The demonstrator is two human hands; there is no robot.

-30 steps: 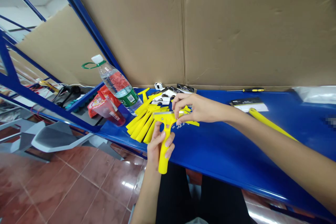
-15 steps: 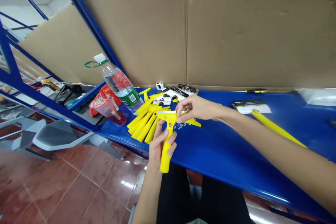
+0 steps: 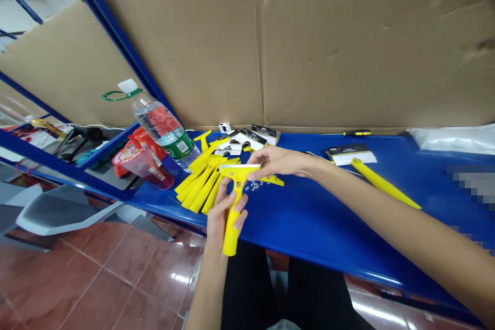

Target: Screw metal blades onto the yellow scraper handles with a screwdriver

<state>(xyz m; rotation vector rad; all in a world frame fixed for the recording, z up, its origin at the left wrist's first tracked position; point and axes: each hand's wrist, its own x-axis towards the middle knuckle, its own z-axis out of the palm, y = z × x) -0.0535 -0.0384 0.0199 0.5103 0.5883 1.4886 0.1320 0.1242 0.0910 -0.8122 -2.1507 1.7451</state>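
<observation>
My left hand (image 3: 217, 212) is wrapped round the handle of a yellow scraper (image 3: 232, 229), held upright above the table's front edge. A thin metal strip lies along the top of its wide head, and a small screw shows on the head's left side. The fingers of my right hand (image 3: 273, 160) are closed at the right end of that head. Whether they also hold some small part is hidden. Just behind, a fan of yellow scraper handles (image 3: 196, 188) lies on the table. Small metal pieces (image 3: 253, 185) are scattered beside it.
On the blue table (image 3: 309, 221) are a water bottle (image 3: 164, 126), a red cup (image 3: 149, 165), printed cards (image 3: 251, 138), another card packet (image 3: 351, 155), a long yellow handle (image 3: 386, 184), a screwdriver (image 3: 358, 133) and a plastic bag (image 3: 456, 139). A cardboard wall (image 3: 348, 51) stands behind.
The view has turned slightly right, so everything sits further left in the picture. Both hands keep their hold at the scraper, and the right fingers have shifted only slightly at its head.
</observation>
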